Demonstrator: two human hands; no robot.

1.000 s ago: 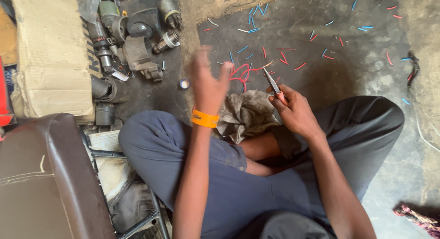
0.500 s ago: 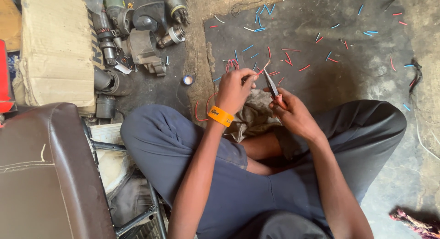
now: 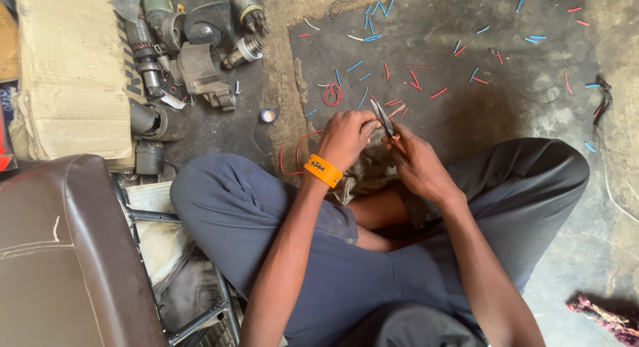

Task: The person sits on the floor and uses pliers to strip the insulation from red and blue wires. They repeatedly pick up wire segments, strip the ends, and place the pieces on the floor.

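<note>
Sitting cross-legged on a dirty floor (image 3: pixel 506 121), in dark blue trousers. Left hand (image 3: pixel 346 137) curled up tight, fingers pinched around something small and thin, maybe a bit of wire, too tiny to tell for sure. Orange wristband (image 3: pixel 323 171) on that wrist. Right hand (image 3: pixel 416 162) just beside it, almost touching, fingers closed around the handles of small cutters (image 3: pixel 383 117). Metal tips of the cutters pointing up and away, right between both hands. A crumpled grey rag (image 3: pixel 363 177) lying in the lap, under the hands. Lots of short red and blue wire bits (image 3: pixel 416 77) scattered on the floor ahead. A little red wire loop (image 3: pixel 332 94) near the left hand. Old grey motor parts (image 3: pixel 193 54) piled farther left, next to a cardboard box (image 3: pixel 73 74). A brown seat (image 3: pixel 60 254) down in the left corner.
</note>
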